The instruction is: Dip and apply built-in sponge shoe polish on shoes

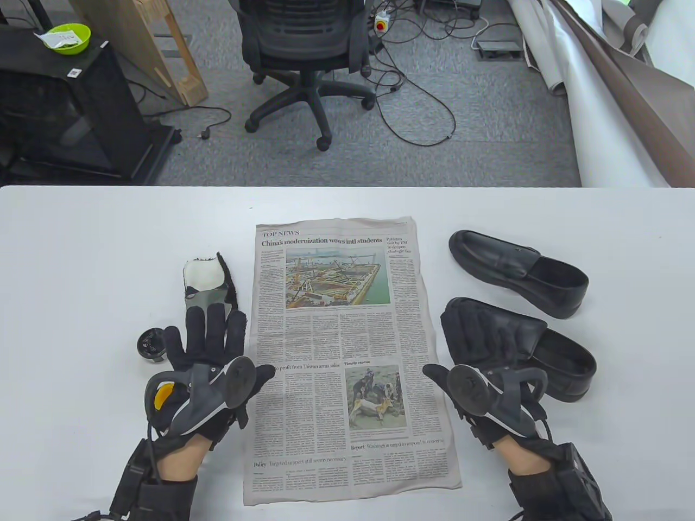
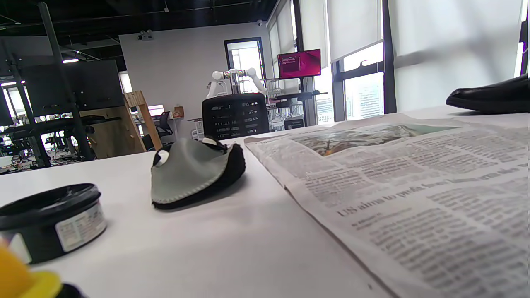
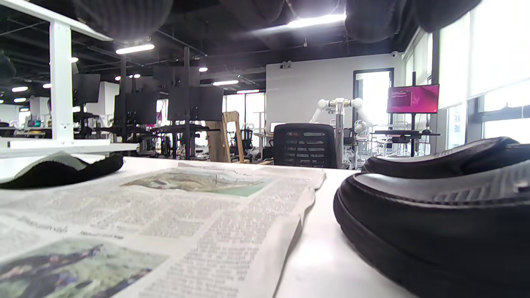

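Two black loafers lie at the right of the table, the far shoe and the near shoe. My right hand rests with spread fingers on the near shoe's toe, and its fingertips hang in at the top of the right wrist view. A small round black polish tin stands at the left. Beside it lies a grey, white and black polishing mitt. My left hand lies flat with straight fingers, its fingertips over the mitt's near end.
A spread newspaper covers the middle of the white table. Beyond the far edge are an office chair, floor cables and a black cabinet.
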Available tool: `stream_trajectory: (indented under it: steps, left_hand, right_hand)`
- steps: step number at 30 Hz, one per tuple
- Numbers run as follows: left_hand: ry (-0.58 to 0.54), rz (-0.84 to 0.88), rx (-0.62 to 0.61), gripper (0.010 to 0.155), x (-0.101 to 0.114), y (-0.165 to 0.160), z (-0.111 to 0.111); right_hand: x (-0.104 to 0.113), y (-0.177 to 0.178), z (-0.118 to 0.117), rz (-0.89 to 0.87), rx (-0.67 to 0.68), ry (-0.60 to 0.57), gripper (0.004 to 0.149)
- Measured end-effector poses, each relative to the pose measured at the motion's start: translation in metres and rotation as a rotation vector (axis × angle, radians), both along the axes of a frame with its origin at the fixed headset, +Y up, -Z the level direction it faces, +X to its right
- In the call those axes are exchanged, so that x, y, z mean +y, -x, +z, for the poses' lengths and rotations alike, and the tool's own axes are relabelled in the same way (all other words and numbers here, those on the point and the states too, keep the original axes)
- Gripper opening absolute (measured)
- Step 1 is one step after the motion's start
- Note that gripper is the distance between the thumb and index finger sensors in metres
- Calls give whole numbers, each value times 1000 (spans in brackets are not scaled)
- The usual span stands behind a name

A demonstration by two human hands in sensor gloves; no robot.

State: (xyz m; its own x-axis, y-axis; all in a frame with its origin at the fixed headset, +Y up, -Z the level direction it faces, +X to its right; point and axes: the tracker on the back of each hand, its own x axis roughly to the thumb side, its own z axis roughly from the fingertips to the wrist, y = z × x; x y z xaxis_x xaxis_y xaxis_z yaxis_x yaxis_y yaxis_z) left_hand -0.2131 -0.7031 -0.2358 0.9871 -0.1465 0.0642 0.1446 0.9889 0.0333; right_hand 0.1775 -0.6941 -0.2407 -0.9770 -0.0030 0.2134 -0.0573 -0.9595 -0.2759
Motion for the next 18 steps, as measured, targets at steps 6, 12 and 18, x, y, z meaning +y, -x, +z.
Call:
stream_trajectory:
  steps: [6, 12, 18]
  left_hand:
    - [13, -32, -36, 93, -2, -10, 1]
    - [26, -30, -37, 93, -3, -11, 1]
    - [38, -44, -37, 93, -4, -12, 0]
  right_hand:
    - [-10, 2, -3, 26, 1, 6, 91]
    - [-18, 1, -6, 26, 2, 56, 90]
    - [-20, 1, -6, 44, 1, 67, 90]
